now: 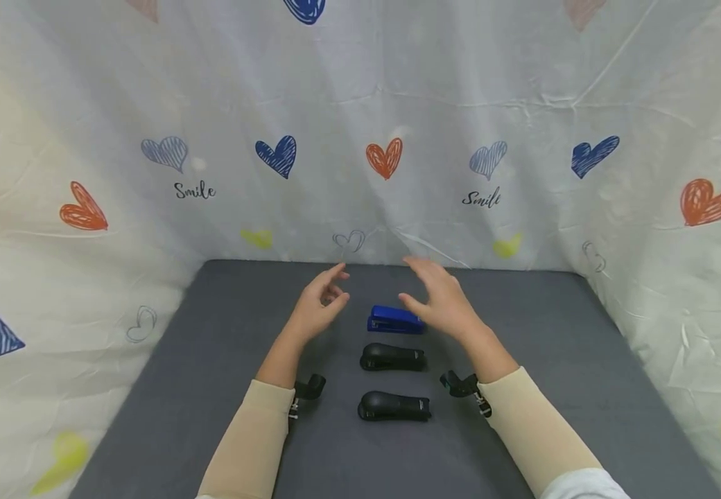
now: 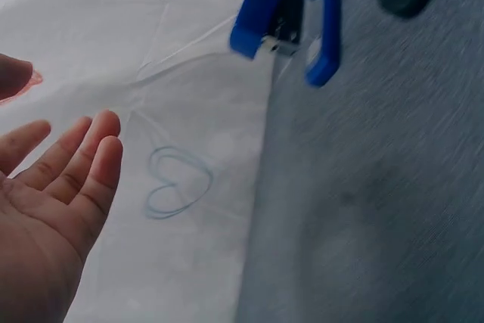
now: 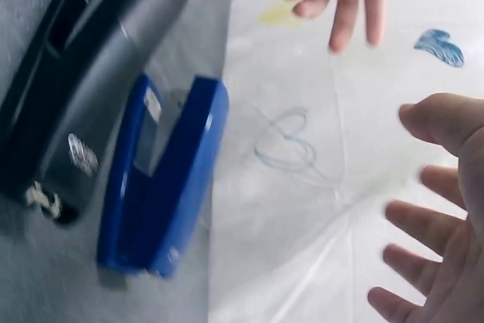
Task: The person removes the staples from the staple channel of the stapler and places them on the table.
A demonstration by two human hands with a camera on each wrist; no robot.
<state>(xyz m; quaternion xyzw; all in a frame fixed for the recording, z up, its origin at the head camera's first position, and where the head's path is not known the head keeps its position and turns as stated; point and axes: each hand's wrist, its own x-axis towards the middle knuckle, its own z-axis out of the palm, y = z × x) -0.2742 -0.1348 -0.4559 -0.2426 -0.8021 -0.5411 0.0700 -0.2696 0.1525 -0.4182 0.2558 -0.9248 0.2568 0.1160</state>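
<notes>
A blue stapler lies on the dark grey table, farthest back of three staplers in a column. Nearer the front lie two black staplers, a middle one and a front one. My left hand is raised to the left of the blue stapler, fingers relaxed and holding nothing. On the other side my right hand hovers by the blue stapler's right end, thumb and fingers spread. In the right wrist view the blue stapler shows its open mouth, and the right hand is apart from it.
The grey table ends at the back against a white curtain printed with hearts and the word Smile. This curtain also rises along both sides. A black camera mount sits at the left wrist, and another mount at the right.
</notes>
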